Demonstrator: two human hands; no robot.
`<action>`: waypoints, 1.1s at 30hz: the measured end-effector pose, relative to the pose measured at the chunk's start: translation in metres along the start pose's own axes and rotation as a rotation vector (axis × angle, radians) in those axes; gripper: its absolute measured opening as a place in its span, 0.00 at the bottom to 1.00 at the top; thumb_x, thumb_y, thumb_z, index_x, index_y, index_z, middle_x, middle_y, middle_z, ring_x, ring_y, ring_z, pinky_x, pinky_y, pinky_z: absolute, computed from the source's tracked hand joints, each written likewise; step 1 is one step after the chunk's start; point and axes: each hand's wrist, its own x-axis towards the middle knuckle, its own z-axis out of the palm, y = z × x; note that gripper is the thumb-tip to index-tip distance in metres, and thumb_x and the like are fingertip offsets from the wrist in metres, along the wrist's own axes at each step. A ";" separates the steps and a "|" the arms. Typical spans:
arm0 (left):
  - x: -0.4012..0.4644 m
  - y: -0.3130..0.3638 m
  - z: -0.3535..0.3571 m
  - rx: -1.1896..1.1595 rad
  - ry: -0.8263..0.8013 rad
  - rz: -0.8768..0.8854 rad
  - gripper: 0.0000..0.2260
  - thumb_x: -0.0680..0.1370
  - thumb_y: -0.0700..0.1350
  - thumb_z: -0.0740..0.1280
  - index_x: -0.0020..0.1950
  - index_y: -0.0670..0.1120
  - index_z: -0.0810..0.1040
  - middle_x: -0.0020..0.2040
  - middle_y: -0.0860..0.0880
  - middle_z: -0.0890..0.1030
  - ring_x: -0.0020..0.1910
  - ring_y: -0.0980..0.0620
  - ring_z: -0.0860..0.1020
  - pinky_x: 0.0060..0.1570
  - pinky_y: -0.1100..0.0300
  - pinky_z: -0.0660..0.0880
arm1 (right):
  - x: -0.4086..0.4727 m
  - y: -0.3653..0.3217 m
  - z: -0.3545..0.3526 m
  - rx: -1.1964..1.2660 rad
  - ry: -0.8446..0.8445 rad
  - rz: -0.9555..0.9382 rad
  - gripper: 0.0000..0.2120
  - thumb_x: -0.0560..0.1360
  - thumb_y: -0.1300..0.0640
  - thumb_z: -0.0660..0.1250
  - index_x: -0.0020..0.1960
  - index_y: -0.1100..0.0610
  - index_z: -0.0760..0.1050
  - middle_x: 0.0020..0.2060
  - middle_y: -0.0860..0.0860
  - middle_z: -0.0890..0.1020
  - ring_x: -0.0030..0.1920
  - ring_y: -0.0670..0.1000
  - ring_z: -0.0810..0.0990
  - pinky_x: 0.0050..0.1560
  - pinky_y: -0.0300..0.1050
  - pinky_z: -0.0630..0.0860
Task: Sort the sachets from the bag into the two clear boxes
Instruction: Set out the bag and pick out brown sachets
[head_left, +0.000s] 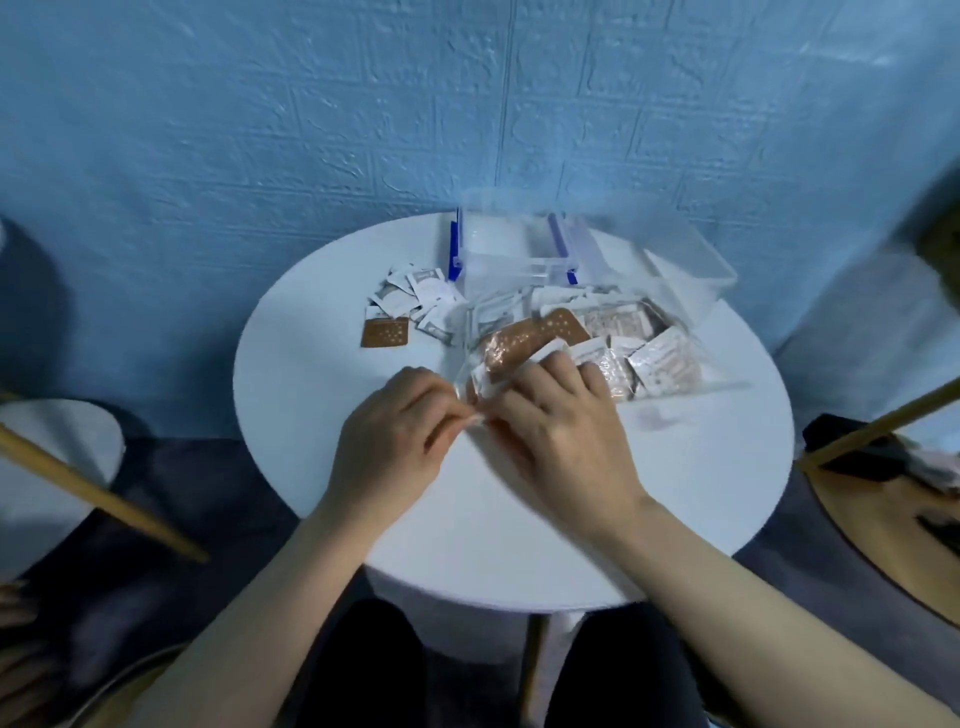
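— Hands? Where, and gripping what?

— Left hand (395, 436) and right hand (558, 415) side by side over the round white table (322, 374). Left fingers curled, pinching the near edge of the clear plastic bag of white and brown sachets (587, 348). Right fingers curled over that same mouth, apparently gripping it; fingertips blurred, hard to tell exactly.

— And beyond the grip?

— Bag stretching away and right from the pinch. Farther back, touching the bag's far side, a clear rectangular box with blue latches (511, 249); just right of it, a second clear plastic box (691, 265).

— Left of the grip?

— Loose heap of small white sachets (415, 301) up and left, apart from the bag. One brown dotted sachet (385, 332) flat at the heap's near edge.
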 end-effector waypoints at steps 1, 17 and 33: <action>0.000 0.000 0.000 0.014 -0.001 -0.014 0.04 0.74 0.43 0.72 0.39 0.44 0.81 0.40 0.49 0.79 0.37 0.48 0.79 0.35 0.56 0.74 | 0.000 0.001 -0.001 0.000 0.001 -0.018 0.11 0.77 0.51 0.64 0.42 0.56 0.78 0.42 0.52 0.79 0.45 0.55 0.71 0.43 0.49 0.64; 0.006 -0.002 0.001 0.067 0.069 -0.073 0.09 0.69 0.35 0.76 0.36 0.44 0.78 0.36 0.50 0.78 0.36 0.50 0.76 0.34 0.64 0.66 | -0.056 0.102 -0.032 0.028 0.071 -0.066 0.05 0.76 0.61 0.68 0.47 0.62 0.81 0.47 0.56 0.80 0.45 0.59 0.76 0.46 0.51 0.72; 0.006 0.004 0.005 0.081 -0.009 0.147 0.16 0.74 0.51 0.67 0.59 0.45 0.77 0.56 0.45 0.77 0.55 0.48 0.74 0.53 0.54 0.71 | -0.090 0.107 -0.061 0.038 -0.019 0.307 0.19 0.72 0.45 0.66 0.60 0.52 0.75 0.64 0.51 0.73 0.66 0.54 0.70 0.63 0.53 0.60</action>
